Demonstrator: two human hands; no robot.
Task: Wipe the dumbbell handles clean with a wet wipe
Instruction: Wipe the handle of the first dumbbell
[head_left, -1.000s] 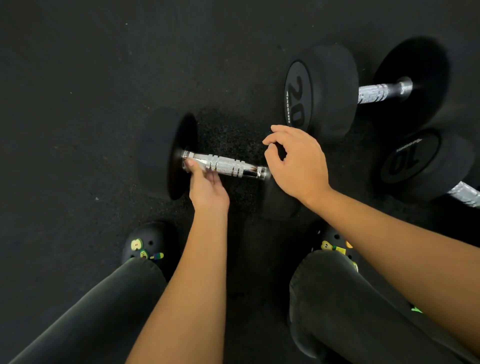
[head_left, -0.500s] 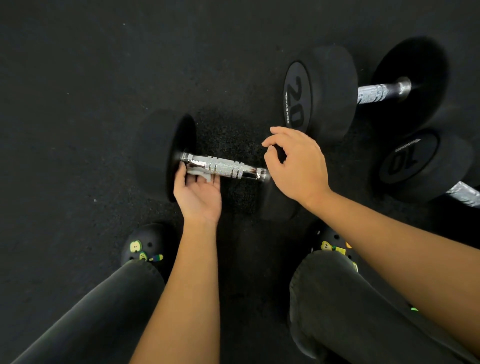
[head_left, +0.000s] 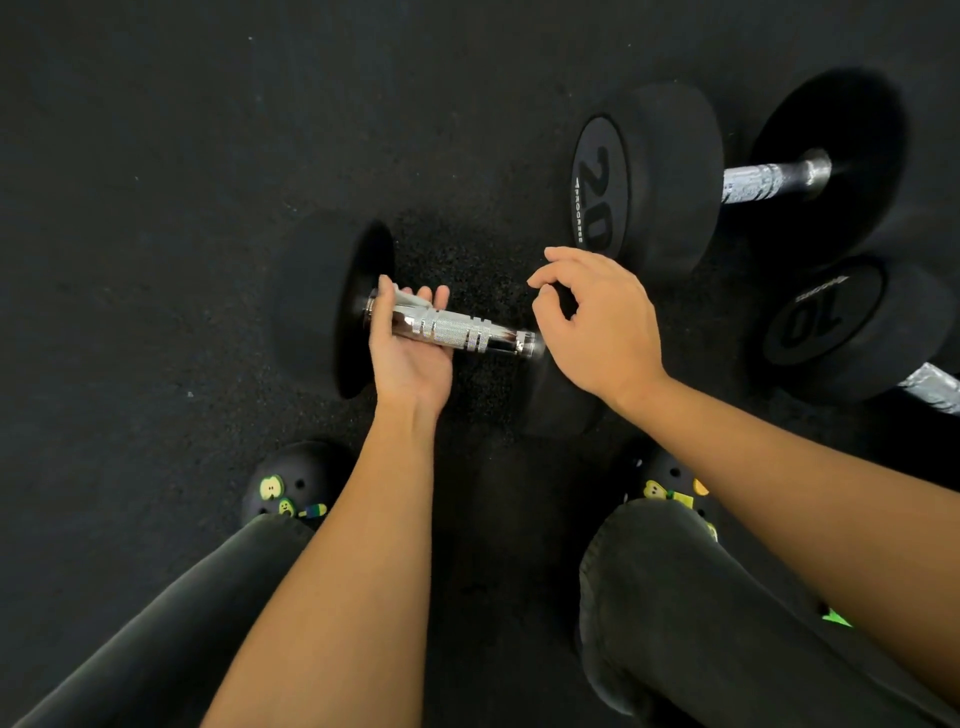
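Centre of the frame: the nearest dumbbell lies on its side on the black speckled floor, its chrome handle running left to right. The left hand is under the left end of that handle, palm up, thumb rising beside the left head and fingertips curling up over the far side. A crumpled pale wet wipe shows between those fingers and the metal, pressed against the bar close to the left head. The knurled middle of the handle and its right end are bare and shining. Over at that right end is the right hand, back towards the camera, fingers loosely bent, thumb and forefinger curved towards each other with a gap between them and nothing seen in them. Whether it touches the right head underneath, I cannot tell. In the upper right a dumbbell marked 20 lies with its own silver handle exposed, and just below it at the right edge lies one marked 10. Along the bottom are two dark trouser legs, and black clogs with green and yellow charms.
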